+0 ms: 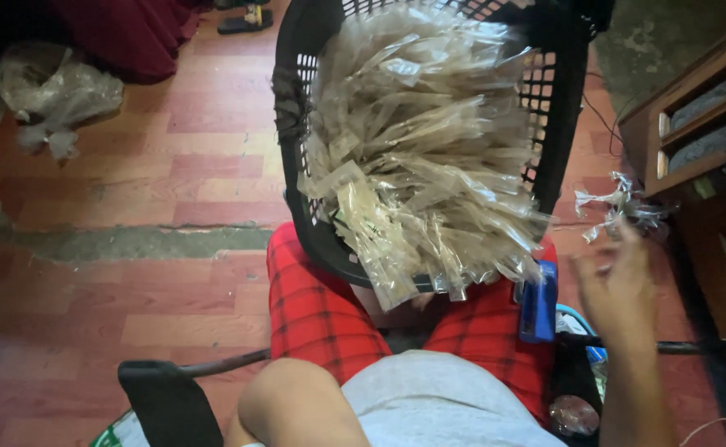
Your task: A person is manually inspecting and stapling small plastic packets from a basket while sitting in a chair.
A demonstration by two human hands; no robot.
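A black plastic basket (297,124) leans tilted against my lap, filled with several clear plastic packets (421,141) that spill over its lower rim. My right hand (615,285) is raised to the right of the basket, blurred, with its fingers spread and nothing in it. Just beyond it is a crumpled bit of clear plastic (619,203). A blue stapler-like tool (538,302) rests on my right thigh, over red checked shorts (313,306). My left arm (297,406) bends in at the bottom; its hand is mostly hidden under the basket.
A wooden shelf unit (694,124) stands at the right. On the reddish plank floor (131,207) lie a crumpled plastic bag (48,91) at upper left, dark red cloth (131,33) and a sandal (245,18). A black chair arm (172,401) is at the lower left.
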